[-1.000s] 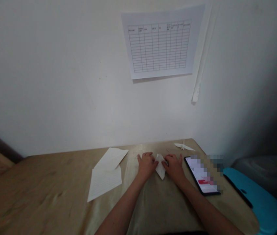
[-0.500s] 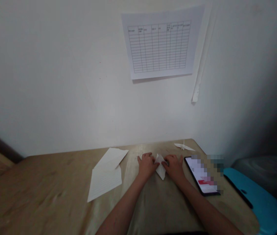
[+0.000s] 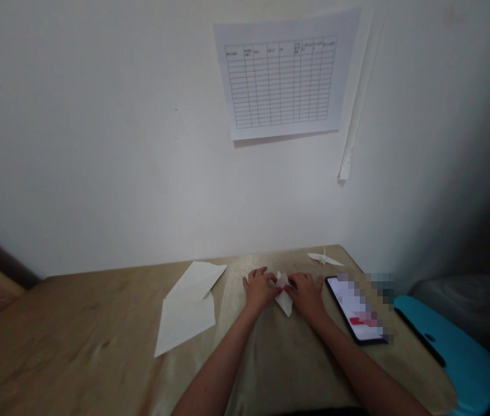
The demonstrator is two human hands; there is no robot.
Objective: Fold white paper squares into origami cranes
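A small piece of folded white paper (image 3: 285, 303), shaped like a narrow diamond, lies on the table between my hands. From its left side my left hand (image 3: 260, 289) grips it with thumb and forefinger, the other fingers bent. On the right, the thumb and fingertips of my right hand (image 3: 307, 293) close on the opposite edge. Both thumbs nearly meet at the paper's middle, covering part of it. Beyond my right hand lies a folded paper crane-like figure (image 3: 325, 259) with two pointed ends.
Lined paper sheets (image 3: 188, 312) lie left of my hands. To the right is a phone (image 3: 355, 312) with a lit, partly blurred screen. A turquoise object (image 3: 453, 352) stands past the right edge of the brown-covered table (image 3: 97, 329). A printed table sheet (image 3: 286, 75) hangs on the wall.
My thumbs have moved closer together over the middle of the folded paper, and my fingers have drawn in at its upper part. The other things lie as before.
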